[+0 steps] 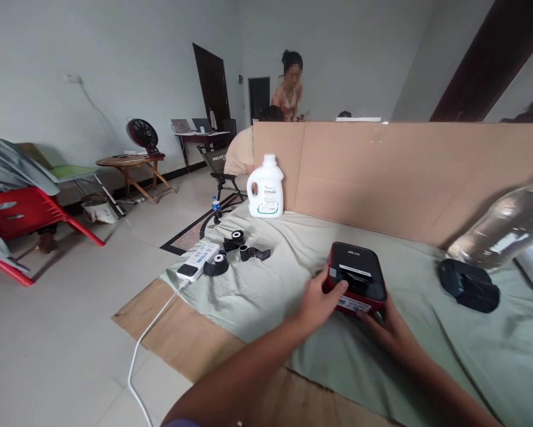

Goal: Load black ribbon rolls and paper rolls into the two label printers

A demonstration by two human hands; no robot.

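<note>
A small red and black box-shaped device (357,276), like a label printer, sits on a pale green cloth (293,261). My left hand (317,302) grips its left near corner, thumb on top. My right hand (388,332) holds its near right underside, fingers curled beneath it. Both forearms reach in from the bottom edge.
On the cloth lie black ribbon spools (242,246), a white power strip (198,260) with its cable, a white detergent jug (266,187), a black device (468,284) and a clear plastic bottle (501,228). A cardboard wall (404,172) stands behind. Two people are beyond it. Red chairs (21,216) stand left.
</note>
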